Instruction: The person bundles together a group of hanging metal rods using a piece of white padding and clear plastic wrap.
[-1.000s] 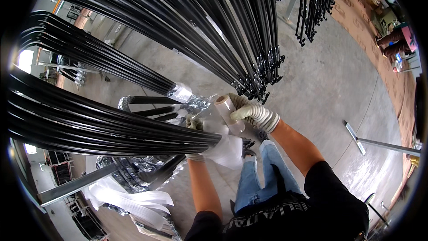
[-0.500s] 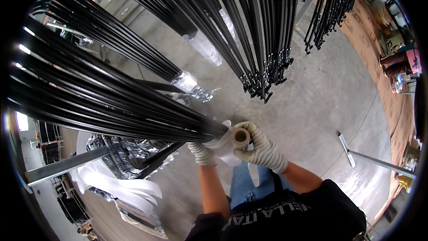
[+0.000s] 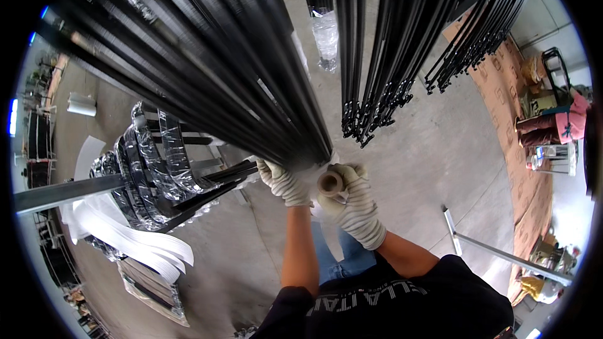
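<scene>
Firmly, a film roll [image 3: 330,183] is gripped by the right hand [image 3: 355,206]. Black tubes [image 3: 257,107] are touched by the left hand [image 3: 282,183], its closure unclear.

Wide head-worn view, looking steeply down

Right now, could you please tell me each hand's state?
Left hand: against the black tube bundle; its grip cannot be told.
Right hand: closed, holding the film roll.
</scene>
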The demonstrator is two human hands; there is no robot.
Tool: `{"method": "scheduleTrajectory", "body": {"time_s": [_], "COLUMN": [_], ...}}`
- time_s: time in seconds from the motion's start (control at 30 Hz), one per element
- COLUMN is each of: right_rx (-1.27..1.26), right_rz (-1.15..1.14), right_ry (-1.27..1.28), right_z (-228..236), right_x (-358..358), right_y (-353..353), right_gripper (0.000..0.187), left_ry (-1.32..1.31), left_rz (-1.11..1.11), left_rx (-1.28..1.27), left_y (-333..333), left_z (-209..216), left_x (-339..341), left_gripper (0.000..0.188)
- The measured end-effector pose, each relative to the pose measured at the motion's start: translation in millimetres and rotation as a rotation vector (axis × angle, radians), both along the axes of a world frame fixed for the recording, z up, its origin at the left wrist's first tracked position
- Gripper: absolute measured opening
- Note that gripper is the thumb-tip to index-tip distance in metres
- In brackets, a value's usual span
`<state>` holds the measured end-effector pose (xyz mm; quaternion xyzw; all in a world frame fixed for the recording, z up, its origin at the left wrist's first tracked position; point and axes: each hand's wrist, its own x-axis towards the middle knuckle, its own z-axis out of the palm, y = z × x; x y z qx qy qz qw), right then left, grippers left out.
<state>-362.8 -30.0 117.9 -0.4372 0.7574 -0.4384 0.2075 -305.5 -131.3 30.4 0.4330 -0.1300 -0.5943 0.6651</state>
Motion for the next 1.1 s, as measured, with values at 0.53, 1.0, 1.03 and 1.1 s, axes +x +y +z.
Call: {"method": "scheduleTrajectory", "body": {"time_s": [0.53, 1.0, 1.03, 1.1], "right_rx": [-0.243, 0.169, 0.148, 0.086], "right_rz": [-0.024, 0.939, 1.099, 1.283], "right_ry": [-0.579, -0.193, -0.452, -0.844], "right_z": [-33.9, -59.4, -65.1, -71.5], "right_x": [42.7, -56.7, -55.1, -45.2], "right_y": [-35.4, -110.8, -124.6, -143.4], "right_gripper": [0.027, 0.062, 0.064, 0.067], "left_ry": [-0.294, -0.344, -0.353, -0.180], "left_rz": [-0.576, -0.498, -0.514, -0.414], "left_rx": [-0.304, -0.450, -0.401, -0.493], "left_y": [25.7, 7.0, 9.2, 0.3], "left_z": [-19.7, -10.2, -8.1, -6.9], "left_x": [53.0, 76.6, 77.1, 70.9], "left_gripper": [0.059, 0.055, 0.054, 0.051]}}
